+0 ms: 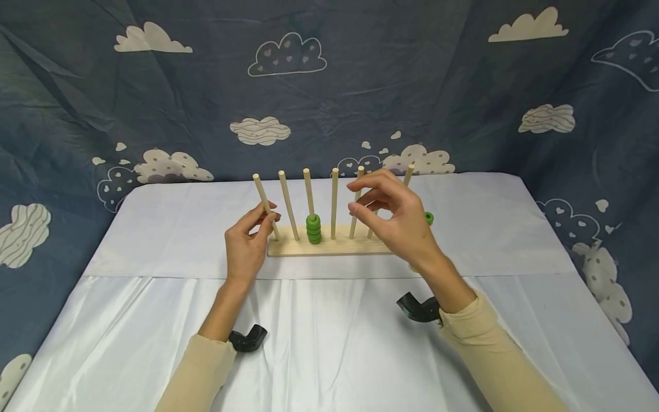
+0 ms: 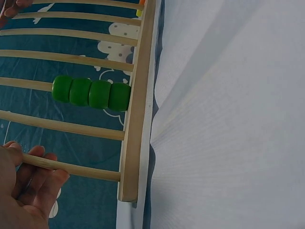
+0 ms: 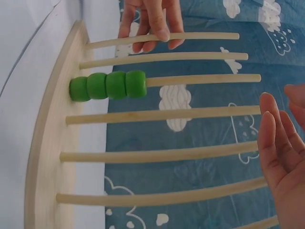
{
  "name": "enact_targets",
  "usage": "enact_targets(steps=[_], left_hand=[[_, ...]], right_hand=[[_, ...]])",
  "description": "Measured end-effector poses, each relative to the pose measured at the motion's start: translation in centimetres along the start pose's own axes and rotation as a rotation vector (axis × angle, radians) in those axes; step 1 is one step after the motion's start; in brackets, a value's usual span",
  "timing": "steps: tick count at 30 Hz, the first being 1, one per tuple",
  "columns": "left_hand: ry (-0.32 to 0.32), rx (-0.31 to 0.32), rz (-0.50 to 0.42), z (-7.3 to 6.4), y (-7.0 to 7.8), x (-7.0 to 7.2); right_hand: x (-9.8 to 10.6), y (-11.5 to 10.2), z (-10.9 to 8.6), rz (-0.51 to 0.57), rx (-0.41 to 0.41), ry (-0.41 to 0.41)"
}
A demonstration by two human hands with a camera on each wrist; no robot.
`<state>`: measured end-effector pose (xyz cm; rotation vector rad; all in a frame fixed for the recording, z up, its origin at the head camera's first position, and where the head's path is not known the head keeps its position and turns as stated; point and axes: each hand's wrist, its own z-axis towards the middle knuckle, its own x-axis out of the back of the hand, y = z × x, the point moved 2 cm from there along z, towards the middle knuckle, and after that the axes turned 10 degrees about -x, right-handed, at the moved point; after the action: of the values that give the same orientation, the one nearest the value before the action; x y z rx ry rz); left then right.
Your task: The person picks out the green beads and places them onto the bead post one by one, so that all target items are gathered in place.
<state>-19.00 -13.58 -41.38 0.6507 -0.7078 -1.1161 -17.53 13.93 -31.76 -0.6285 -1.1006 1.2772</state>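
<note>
A wooden peg rack (image 1: 329, 247) stands on the table, with several upright pegs along its base. Green beads (image 1: 313, 230) are stacked on the third peg from the left, reaching down to the base. The left hand (image 1: 246, 246) holds the leftmost peg (image 2: 86, 171) between thumb and fingers, partway up. In front of the right-hand pegs the right hand (image 1: 399, 220) is raised with bent fingers, thumb and fingertips apart. Nothing shows between them in the right wrist view, where its fingers (image 3: 281, 138) are near the peg tops. It hides part of the rack's right end.
Beyond the right hand, a green piece (image 1: 429, 218) shows, partly covered. An orange and yellow piece (image 2: 140, 8) appears past the rack's far end in the left wrist view. White cloth (image 1: 329, 343) covers the table; a dark cloud-patterned curtain (image 1: 360, 86) hangs behind.
</note>
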Motion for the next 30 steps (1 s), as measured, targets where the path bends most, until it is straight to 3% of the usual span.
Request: enact_targets(steps=[30], left_hand=[[0.002, 0.007, -0.01, 0.0, 0.0, -0.1]], right_hand=[[2.6, 3.0, -1.7, -0.033, -0.046, -0.004]])
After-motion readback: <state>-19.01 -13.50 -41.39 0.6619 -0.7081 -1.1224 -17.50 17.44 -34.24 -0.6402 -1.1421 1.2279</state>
